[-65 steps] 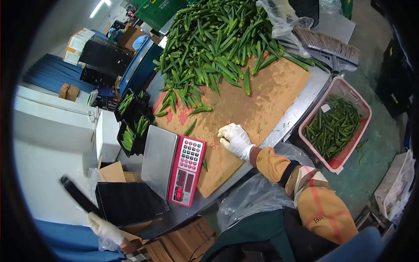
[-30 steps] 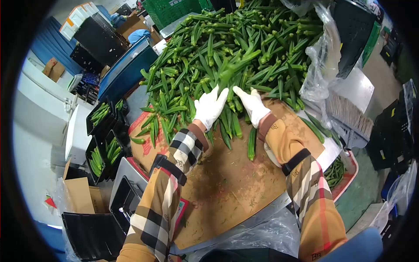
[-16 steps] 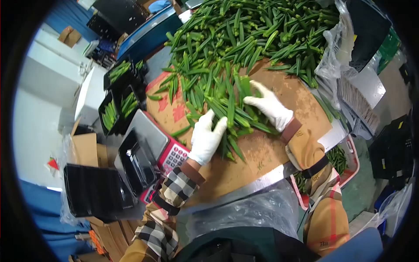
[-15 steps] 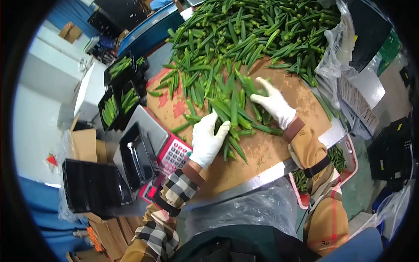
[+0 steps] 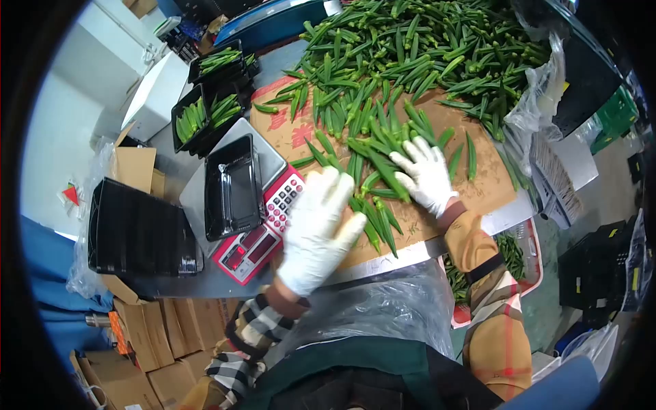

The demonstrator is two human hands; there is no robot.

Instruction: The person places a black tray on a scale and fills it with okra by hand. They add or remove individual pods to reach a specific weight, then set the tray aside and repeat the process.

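Note:
Green okra pods (image 5: pixel 376 160) lie loose on a brown cardboard sheet (image 5: pixel 437 225) in front of me. My right hand (image 5: pixel 427 176), in a white glove, rests at the right side of these pods with its fingers spread, touching some of them. Slightly smeared by motion, my gloved left hand (image 5: pixel 314 232) is above the near left part of the cardboard, fingers apart and nothing held. Left of it is a red and grey weighing scale (image 5: pixel 279 205) with an empty black plastic tray (image 5: pixel 234 184) on its plate.
A large okra heap (image 5: pixel 424 48) covers the far side. Black trays with okra (image 5: pixel 191 123) stand at the back left, with a stack of black trays (image 5: pixel 140 229) nearer. A crate of okra (image 5: pixel 529 263) is below the table's right edge, beside a brush (image 5: pixel 553 178).
My left hand has drawn back from the pods toward me and opened. The right hand has come down flatter over the okra. The black tray now sits on the scale plate.

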